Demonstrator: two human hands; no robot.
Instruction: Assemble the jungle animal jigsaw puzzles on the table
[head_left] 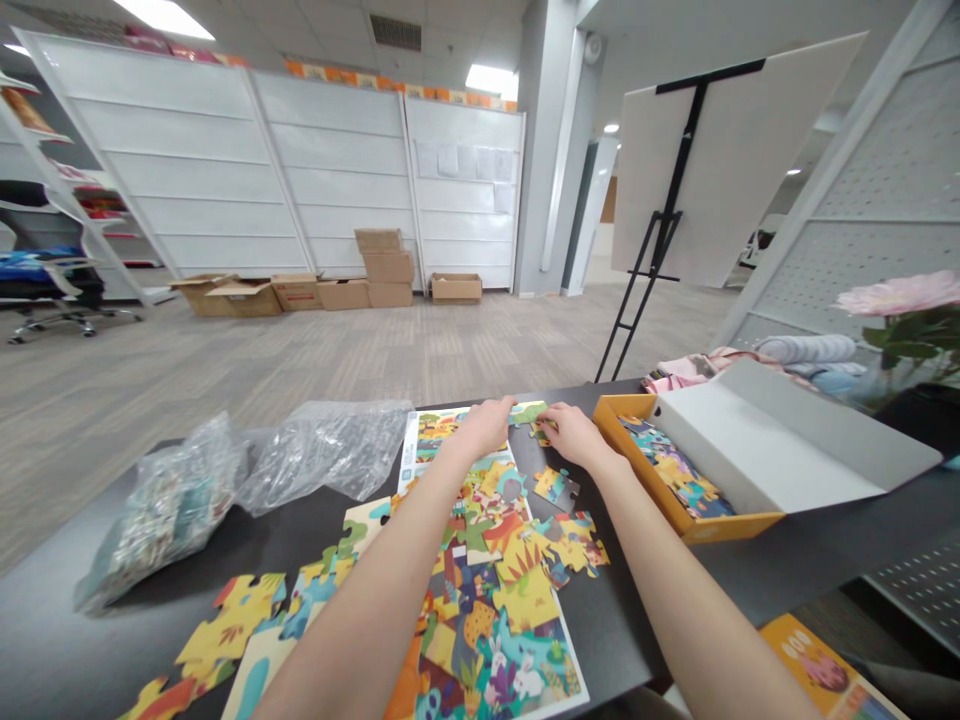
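Green piece (527,412) lies crosswise between left hand (486,428) and right hand (574,438). Fingertips at its ends; can't tell if either's pinching.

Colourful jigsaw pieces (525,595) lie loosely overlapping on a printed sheet (410,447).

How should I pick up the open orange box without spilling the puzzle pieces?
I'd hold the orange box by its short near and far walls, coming from outside both ends. The open white lid spreads out to the right, so avoid that side. Keep it level: puzzle pieces lie inside.
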